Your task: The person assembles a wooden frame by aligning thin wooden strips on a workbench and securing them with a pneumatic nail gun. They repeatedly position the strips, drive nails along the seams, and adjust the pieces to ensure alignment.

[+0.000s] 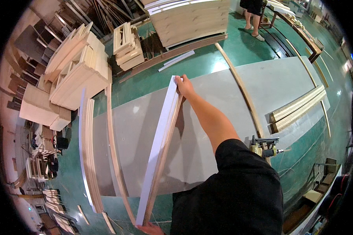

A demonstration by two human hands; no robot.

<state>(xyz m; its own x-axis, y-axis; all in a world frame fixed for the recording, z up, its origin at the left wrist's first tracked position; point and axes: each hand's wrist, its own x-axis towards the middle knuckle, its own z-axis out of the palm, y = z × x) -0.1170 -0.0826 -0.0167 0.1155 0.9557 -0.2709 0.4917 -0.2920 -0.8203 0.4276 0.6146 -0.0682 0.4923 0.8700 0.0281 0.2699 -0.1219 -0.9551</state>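
Observation:
A long wooden strip (157,156) with a white face and a bare wood edge stretches between my hands, slanting above a large grey panel (208,156). My right hand (184,85) is closed around its far end, thumb on the white face. At the near end, by the lower edge of the view, my left hand (151,228) is partly cut off, its fingers closed at the strip's end. A thin wooden batten (115,156) lies left of the strip, and a stack of similar strips (91,156) is farther left.
A yellow-green nail gun (264,147) rests at the near end of a batten (241,86) crossing the panel. Short timber pieces (298,107) lie at the panel's right. Stacked wooden parts (80,70) and a large board stack (190,21) stand beyond. Another person (254,17) stands far right.

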